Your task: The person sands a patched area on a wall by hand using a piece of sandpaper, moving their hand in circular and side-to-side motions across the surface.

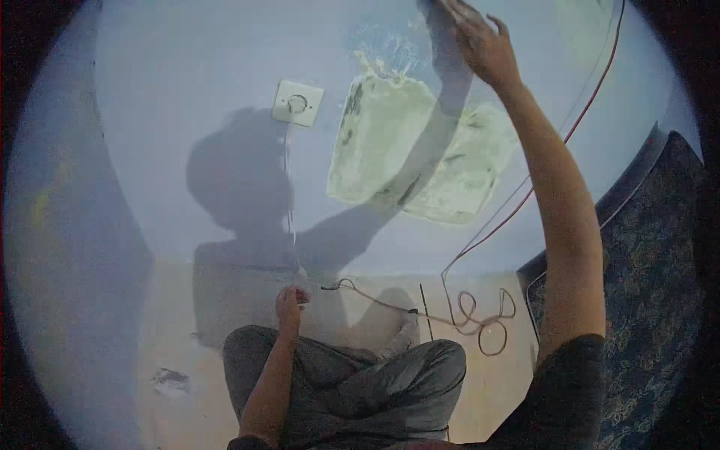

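Observation:
My left hand (289,309) is low by my left knee, its fingers closed around a small white object (303,297) that is too small to name. A thin white cord (290,217) hangs down the wall from a square white wall socket (298,103) and ends close to these fingers; whether it joins the object I cannot tell. High up at the wall, my right hand (484,46) reaches with its fingers stretched out near the upper edge of the view. It casts a shadow on the wall, and I see nothing held in it. Some fingertips are cut off by the frame.
Pale patches of bare plaster (386,142) mark the bluish wall. A red cable (517,206) runs down the right side to a loosely coiled brown cord (491,330) on the floor. Dark patterned fabric (645,300) lies along the right. My crossed legs (345,390) are below.

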Available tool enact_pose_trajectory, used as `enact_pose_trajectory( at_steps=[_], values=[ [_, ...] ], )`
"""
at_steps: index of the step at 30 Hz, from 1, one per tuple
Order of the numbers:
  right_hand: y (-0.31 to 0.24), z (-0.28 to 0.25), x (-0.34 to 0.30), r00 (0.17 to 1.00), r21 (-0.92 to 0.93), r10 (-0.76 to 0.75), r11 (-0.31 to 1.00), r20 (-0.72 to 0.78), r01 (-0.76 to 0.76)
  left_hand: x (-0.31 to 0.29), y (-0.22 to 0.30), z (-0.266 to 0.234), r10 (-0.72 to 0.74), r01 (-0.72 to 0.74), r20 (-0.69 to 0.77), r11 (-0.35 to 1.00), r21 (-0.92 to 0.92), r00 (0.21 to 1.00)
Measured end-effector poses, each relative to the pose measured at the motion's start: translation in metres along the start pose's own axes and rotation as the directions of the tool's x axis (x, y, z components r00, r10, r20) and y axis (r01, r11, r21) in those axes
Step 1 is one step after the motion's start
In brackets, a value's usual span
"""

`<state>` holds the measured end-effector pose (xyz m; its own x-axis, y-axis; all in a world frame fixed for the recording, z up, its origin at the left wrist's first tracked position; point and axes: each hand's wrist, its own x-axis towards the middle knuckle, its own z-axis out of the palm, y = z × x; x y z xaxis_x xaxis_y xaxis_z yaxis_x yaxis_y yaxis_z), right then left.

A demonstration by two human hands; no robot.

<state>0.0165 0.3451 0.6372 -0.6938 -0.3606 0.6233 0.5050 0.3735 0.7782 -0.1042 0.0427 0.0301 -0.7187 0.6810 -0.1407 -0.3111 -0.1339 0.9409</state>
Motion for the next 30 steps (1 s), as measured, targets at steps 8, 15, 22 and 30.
enact_pose_trajectory(
  at_steps=[8, 15, 22, 30],
  values=[
    [-0.05, 0.027, 0.011, 0.963, 0.312, 0.268, 0.913, 0.023, -0.262, 0.013, -0.019, -0.009, -0.033, 0.034, 0.042, 0.999, -0.04, 0.999],
    [-0.075, 0.059, -0.044, 0.913, 0.243, 0.321, 0.934, -0.25, -0.262, 0.015, -0.009, -0.02, -0.108, 0.108, 0.027, 0.994, 0.003, 0.994],
    [-0.14, 0.053, -0.086, 0.9, 0.291, 0.427, 0.875, -0.085, -0.388, 0.014, -0.019, -0.013, -0.096, 0.093, 0.067, 0.995, 0.046, 0.993],
    [-0.106, 0.008, -0.095, 0.969, 0.151, 0.149, 0.972, 0.199, -0.181, 0.013, -0.027, -0.019, -0.02, 0.02, 0.001, 0.999, 0.028, 1.0]
  ],
)
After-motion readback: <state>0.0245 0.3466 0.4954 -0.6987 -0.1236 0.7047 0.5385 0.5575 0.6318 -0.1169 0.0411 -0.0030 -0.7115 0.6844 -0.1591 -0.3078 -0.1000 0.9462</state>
